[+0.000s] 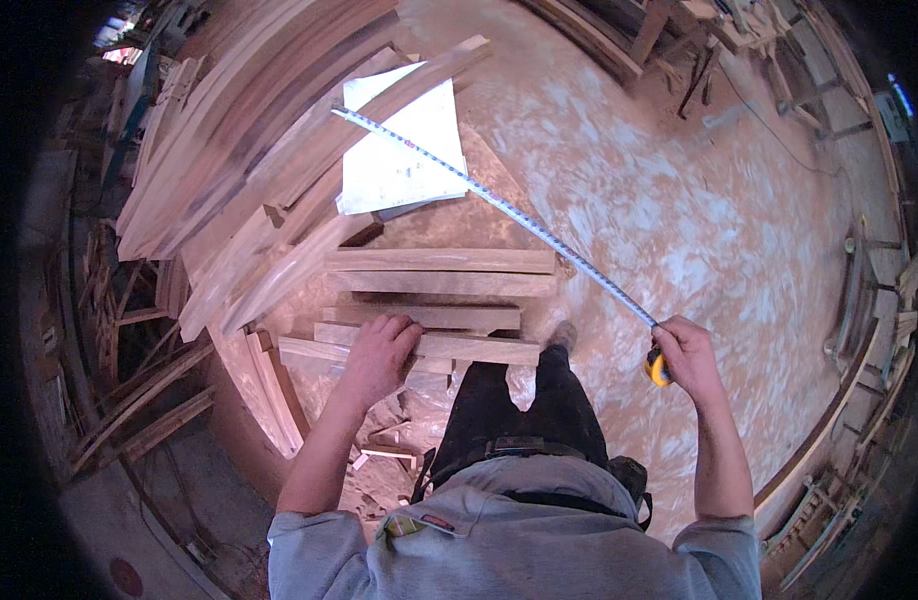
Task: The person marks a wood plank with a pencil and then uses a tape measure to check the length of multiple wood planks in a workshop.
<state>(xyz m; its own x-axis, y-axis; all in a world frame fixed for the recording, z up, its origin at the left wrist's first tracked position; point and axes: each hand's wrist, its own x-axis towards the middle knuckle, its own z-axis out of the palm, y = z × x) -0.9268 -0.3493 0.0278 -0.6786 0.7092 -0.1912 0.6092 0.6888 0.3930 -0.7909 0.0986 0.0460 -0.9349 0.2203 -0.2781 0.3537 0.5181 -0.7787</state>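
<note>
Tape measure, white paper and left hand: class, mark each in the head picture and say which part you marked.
Tape measure (659, 370): head view, its yellow case.
White paper (399, 172): head view, bare sheet below the blade.
Left hand (383, 356): head view, its back.

Right of centre I see a yellow-and-black tape case (659, 368), its blade (549, 238) bluish-white with dark ticks; mid-frame, pale brown boards (439, 317).

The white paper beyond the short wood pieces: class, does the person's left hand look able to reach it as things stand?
Probably yes, with a forward stretch: low wood pieces lie between the left hand and the white paper, whose near edge looks uncovered, though the tape measure blade crosses farther up.
</note>
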